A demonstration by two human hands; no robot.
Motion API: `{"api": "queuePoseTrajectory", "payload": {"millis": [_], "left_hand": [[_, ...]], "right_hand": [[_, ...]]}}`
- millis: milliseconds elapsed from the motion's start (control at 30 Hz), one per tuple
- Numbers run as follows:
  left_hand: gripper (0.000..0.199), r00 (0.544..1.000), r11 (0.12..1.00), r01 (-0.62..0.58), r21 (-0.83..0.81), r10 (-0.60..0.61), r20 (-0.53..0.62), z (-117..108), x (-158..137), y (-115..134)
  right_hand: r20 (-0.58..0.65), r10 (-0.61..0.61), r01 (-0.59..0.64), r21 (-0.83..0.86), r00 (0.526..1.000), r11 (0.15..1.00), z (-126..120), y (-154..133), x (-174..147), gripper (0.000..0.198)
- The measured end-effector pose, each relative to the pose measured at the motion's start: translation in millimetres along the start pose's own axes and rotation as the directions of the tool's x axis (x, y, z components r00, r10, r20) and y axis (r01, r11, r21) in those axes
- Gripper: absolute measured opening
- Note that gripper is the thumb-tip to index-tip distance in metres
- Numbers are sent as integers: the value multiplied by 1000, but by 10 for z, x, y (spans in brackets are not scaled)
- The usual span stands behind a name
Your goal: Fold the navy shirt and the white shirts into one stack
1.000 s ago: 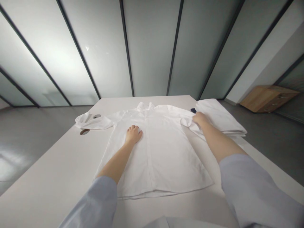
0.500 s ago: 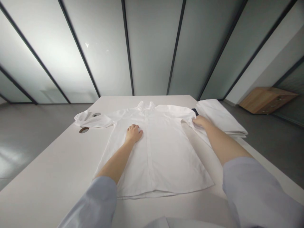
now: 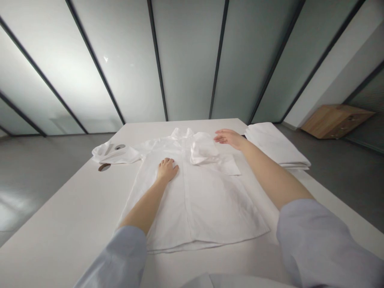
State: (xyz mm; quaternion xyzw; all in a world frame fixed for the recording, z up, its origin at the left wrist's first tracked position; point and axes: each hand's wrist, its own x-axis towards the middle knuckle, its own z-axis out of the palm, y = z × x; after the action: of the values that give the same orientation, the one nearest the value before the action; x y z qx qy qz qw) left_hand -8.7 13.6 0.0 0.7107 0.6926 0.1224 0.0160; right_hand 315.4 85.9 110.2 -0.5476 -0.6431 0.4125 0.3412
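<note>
A white shirt (image 3: 210,208) lies spread on the table, its collar at the far side and its hem toward me. My left hand (image 3: 167,169) rests flat on the shirt's front, left of the button strip, fingers stretched out. The right-hand sleeve (image 3: 205,154) is folded inward over the chest in a crumpled heap. Just beyond and to the right of that sleeve, my right hand (image 3: 230,138) hovers with its fingers extended, holding nothing. On the left, the other sleeve (image 3: 120,154) stretches outward across the table.
A folded stack of white cloth (image 3: 276,144) sits at the table's right edge, partly behind my right forearm. Two round holes (image 3: 104,167) show in the white table (image 3: 69,208) near the left sleeve. A wooden cabinet (image 3: 334,121) stands on the floor to the right.
My right hand has moved left and let go of the right-hand sleeve, which now lies folded over the shirt's chest. My left hand stays in place on the shirt.
</note>
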Motion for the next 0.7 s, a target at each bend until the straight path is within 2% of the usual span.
{"api": "queuePoseTrajectory", "payload": {"millis": [100,167,233,333,400,467,500,567,633,667,700], "left_hand": [[37,1000,1000,-10,-4,10,-9,7,4,-4],[38,1000,1000,-12,-3,12,-13,10,6,-3],[37,1000,1000,-9,-2,9,-11,5,6,-1],[37,1000,1000,-3,-5,3,3,-9,2,2],[37,1000,1000,-2,-8,2,8,-17,-4,5],[36,1000,1000,-11,-16,11,-5,-23,-11,14],[36,999,999,-24,-25,23,-22,-27,-14,22],[33,996,996,-63,-56,59,-66,-37,-17,41],[28,993,990,-92,-107,84,-80,-49,-12,55],[31,994,985,-94,-146,85,-65,-54,-5,54],[36,996,976,-85,-200,78,-42,-56,6,46]], "right_hand": [[52,81,-61,-311,995,949,256,305,-99,29],[125,63,9,-510,990,860,392,520,-182,35],[98,27,48,-684,995,728,470,680,-255,44],[18,23,3,-835,1000,550,461,747,-297,42],[25,61,-10,-860,998,510,395,665,-293,31],[87,101,18,-839,991,544,326,498,-305,23],[137,119,40,-804,983,594,305,391,-330,21],[256,124,75,-649,959,757,307,161,-419,23],[414,48,101,-331,909,938,376,-43,-527,28],[476,-27,109,-145,879,983,433,-115,-568,33],[510,-107,113,20,853,993,500,-160,-592,39]]}}
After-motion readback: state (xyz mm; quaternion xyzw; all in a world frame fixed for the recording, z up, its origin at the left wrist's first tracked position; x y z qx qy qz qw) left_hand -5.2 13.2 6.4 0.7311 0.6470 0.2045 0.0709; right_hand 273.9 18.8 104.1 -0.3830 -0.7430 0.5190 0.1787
